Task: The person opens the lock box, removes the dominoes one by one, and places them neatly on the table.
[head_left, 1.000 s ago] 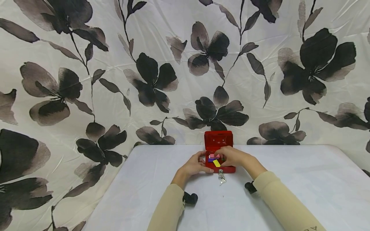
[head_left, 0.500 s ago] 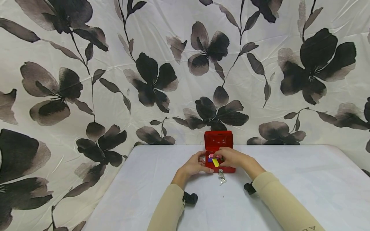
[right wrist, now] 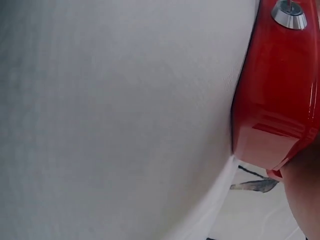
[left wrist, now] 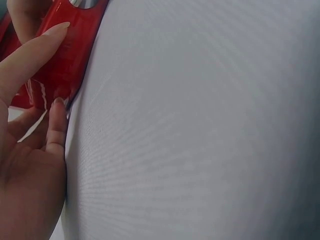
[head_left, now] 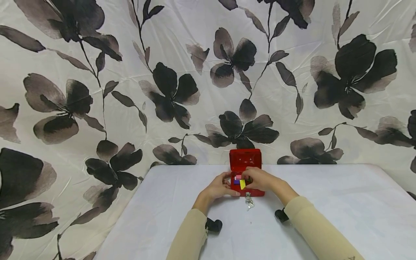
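Observation:
A small red metal cash box (head_left: 258,193) stands on the table with its lid (head_left: 245,159) raised. My left hand (head_left: 215,188) grips its left front corner; in the left wrist view the thumb (left wrist: 47,47) lies on the front and the fingers are against the side. My right hand (head_left: 261,179) reaches into the box and pinches a small flat yellow piece (head_left: 242,184). Beside that piece, a pink piece (head_left: 238,177) and a purple one (head_left: 237,182) lie inside. In the right wrist view the box wall (right wrist: 275,90) hides my right fingertips.
Keys (head_left: 250,204) hang from the lock (right wrist: 290,14) at the box front, over the white tabletop (head_left: 247,238). Right behind the box rises a floral cloth backdrop (head_left: 208,90). A black wrist camera (head_left: 213,225) sits at each cuff.
The yellow piece has turned from slanted to nearly upright in my right fingers. My left hand stays on the box corner. The head view has tilted slightly upward.

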The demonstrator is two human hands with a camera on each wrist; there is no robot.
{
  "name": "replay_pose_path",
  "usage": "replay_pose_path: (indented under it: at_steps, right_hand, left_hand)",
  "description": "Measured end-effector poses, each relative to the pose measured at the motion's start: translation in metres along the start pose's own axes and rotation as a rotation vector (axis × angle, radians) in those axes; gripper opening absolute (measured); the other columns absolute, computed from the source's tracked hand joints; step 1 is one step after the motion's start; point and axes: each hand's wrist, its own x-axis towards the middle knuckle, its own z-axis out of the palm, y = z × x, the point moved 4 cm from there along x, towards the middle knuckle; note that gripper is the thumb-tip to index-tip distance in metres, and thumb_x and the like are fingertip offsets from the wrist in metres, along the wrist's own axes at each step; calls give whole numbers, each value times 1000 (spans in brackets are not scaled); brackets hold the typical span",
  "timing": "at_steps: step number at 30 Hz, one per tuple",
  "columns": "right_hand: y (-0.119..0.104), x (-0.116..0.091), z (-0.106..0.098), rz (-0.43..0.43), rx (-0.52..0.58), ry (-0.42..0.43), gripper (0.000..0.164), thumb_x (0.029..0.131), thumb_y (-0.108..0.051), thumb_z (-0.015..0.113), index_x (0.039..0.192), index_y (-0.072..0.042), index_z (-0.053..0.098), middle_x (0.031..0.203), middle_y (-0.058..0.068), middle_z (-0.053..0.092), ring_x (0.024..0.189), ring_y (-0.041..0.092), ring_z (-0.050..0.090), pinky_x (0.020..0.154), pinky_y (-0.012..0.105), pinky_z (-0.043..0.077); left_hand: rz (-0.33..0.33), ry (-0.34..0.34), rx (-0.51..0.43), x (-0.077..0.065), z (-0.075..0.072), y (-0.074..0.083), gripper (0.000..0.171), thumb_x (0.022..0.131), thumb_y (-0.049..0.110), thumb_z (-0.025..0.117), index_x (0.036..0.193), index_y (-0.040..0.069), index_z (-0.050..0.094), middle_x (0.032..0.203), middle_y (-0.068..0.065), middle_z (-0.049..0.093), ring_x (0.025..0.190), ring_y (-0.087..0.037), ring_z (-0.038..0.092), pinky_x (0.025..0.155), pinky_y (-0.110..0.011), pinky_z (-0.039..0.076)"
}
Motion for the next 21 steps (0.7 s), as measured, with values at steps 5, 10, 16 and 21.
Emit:
replay_pose_path:
  at_steps: [5, 10, 16, 21]
  right_hand:
    - [0, -2, -2, -2, -31, 21, 31, 86, -18, 84, 112, -6, 72, 100, 2, 61, 92, 17, 58, 87, 34, 55]
    - [-2, -2, -4, -3, -31, 13, 32, 86, -16, 84, 113, -4, 72, 102, 4, 63, 95, 19, 59, 90, 35, 56]
    - [-6, -1, -4, -26, -82, -10, 29, 85, -16, 85, 110, -4, 74, 98, 3, 64, 90, 16, 57, 87, 34, 56]
    - [-6, -2, -3, -18, -81, -27, 26, 85, -15, 85, 107, -5, 76, 97, 3, 64, 88, 14, 56, 86, 33, 56]
  left_hand:
    - [3, -3, -11, -1, 1, 1, 91, 76, 11, 91, 153, 8, 42, 102, -8, 57, 92, -21, 52, 80, -30, 48]
    - [5, 5, -5, 0, 0, 2, 91, 76, 13, 91, 152, 8, 43, 104, -8, 57, 94, -21, 52, 80, -30, 49]
    - [-4, 9, -15, -1, 1, 1, 89, 76, 14, 91, 152, 10, 44, 108, -9, 57, 98, -22, 51, 82, -31, 49]
    - [-3, 11, -12, -2, 2, 0, 90, 76, 13, 91, 153, 10, 43, 107, -9, 57, 97, -22, 52, 83, -31, 49]
